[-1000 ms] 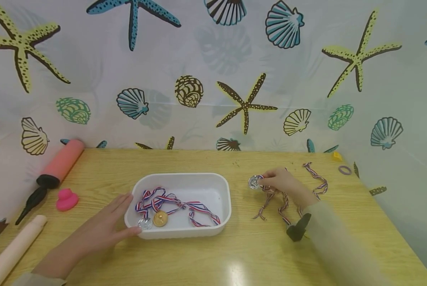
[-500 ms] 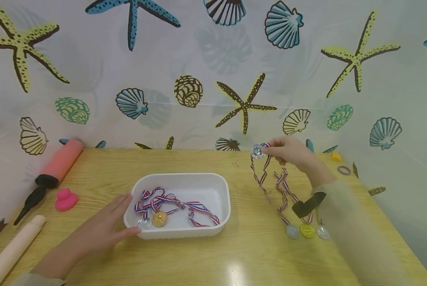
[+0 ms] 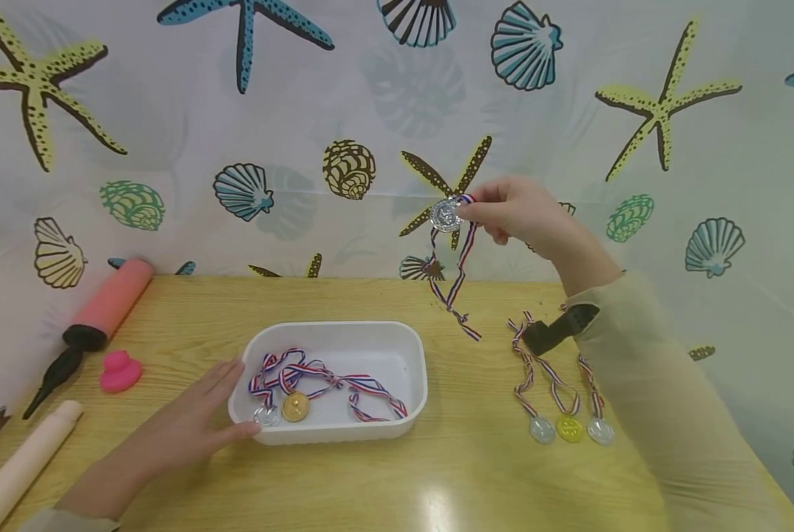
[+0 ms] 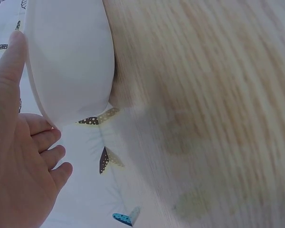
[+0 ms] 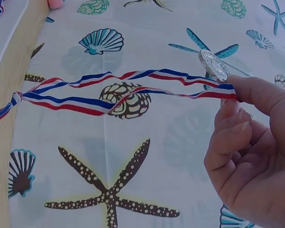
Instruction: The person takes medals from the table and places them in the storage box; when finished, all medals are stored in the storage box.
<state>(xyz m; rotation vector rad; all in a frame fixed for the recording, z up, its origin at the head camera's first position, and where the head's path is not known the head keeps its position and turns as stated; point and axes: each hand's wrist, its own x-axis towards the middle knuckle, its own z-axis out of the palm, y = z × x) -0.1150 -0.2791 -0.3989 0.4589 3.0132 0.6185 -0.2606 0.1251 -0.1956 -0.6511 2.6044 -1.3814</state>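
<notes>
- The silver medal [image 3: 446,215] hangs in the air above the table's [image 3: 463,473] far edge, right of the white tub [image 3: 417,362]; its striped ribbon [image 3: 455,284] dangles below it.
- The right hand [image 3: 520,214] pinches the medal where ribbon meets disc, fingers [image 5: 237,126] curled.
- The left hand [image 3: 194,425] rests flat, fingers straight, touching the tub's left end.
- Two medals lie inside the tub.
- Three more medals [image 3: 570,428] lie on the table to the right.
</notes>
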